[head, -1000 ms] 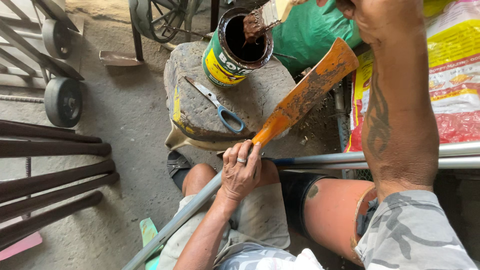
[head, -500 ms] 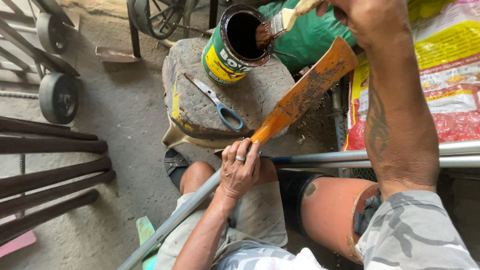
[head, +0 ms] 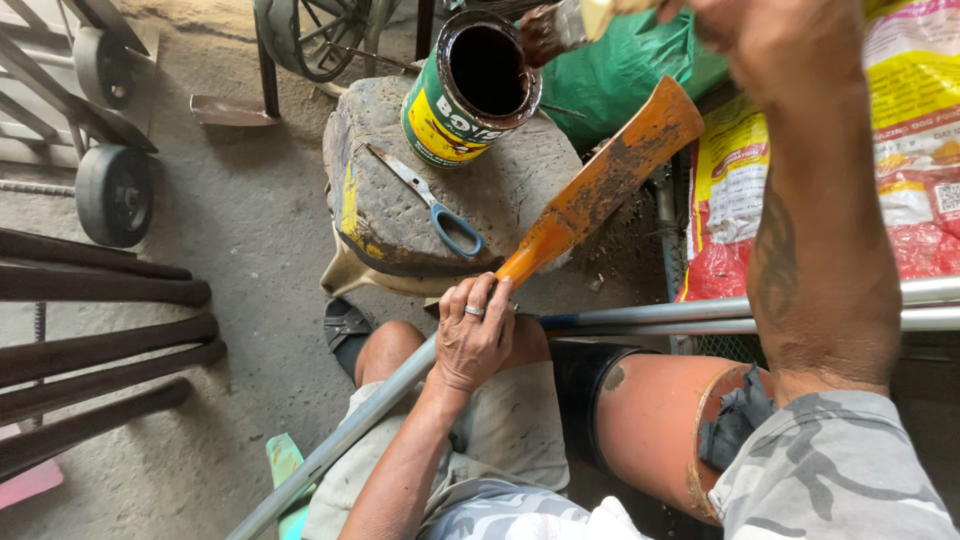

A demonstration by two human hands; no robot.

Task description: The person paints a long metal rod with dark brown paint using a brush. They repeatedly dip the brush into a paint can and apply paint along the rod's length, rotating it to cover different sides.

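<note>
Dark stained wooden pieces (head: 100, 340) stacked far left, cart wheel (head: 115, 195) above. Stone block (head: 450, 190) mid-frame: scissors (head: 430, 205) lying flat, open paint can (head: 470, 90) at back edge. Left hand (head: 475, 335) clamped round narrow end of orange wooden piece (head: 600, 185), wide end leaning up over block. Looks stiff, light-ish, probably slick where wet, so bare narrow end is best grab. Right hand (head: 770, 40) closed on brush (head: 560, 25) at can's rim. Feed sack (head: 900, 150) far right.
</note>
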